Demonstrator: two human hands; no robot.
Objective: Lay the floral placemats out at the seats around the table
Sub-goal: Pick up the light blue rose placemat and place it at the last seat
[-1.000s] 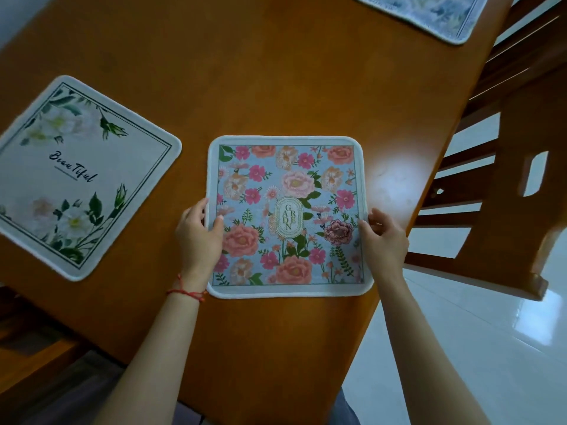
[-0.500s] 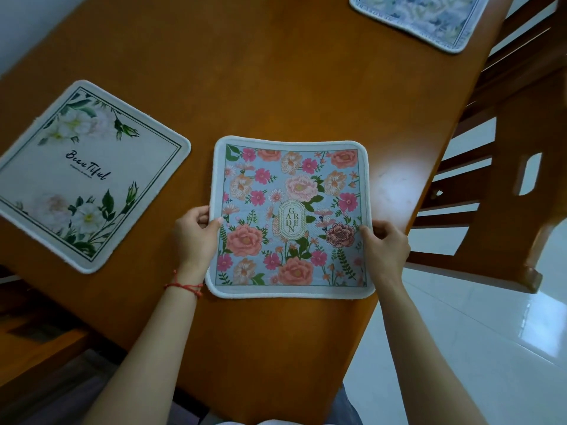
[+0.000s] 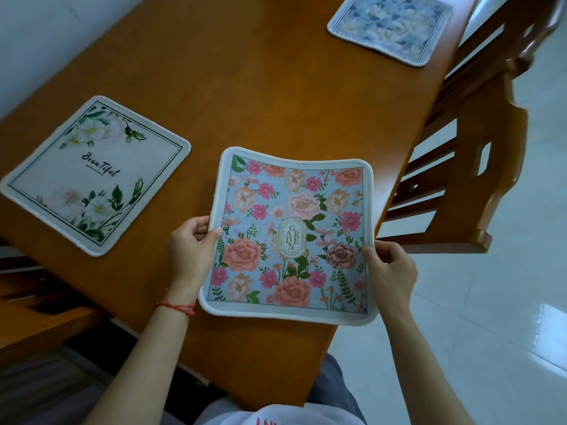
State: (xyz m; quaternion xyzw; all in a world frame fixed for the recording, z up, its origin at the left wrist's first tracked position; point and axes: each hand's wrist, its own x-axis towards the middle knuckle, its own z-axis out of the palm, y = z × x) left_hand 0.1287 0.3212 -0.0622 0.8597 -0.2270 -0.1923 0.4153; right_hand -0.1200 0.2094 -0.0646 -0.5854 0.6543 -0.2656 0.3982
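Right now the left hand (image 3: 191,253) and the right hand (image 3: 388,271) each pinch a side edge of the pink mat (image 3: 291,234), held just above the near corner of the tabletop (image 3: 260,96). It looks light and soft, since its edges bend, so holding both sides keeps it flat. Nearby lie the white mat (image 3: 95,176) and, far off, the blue mat (image 3: 389,26); a chair (image 3: 478,167) stands close on the right, but nothing blocks the spot.
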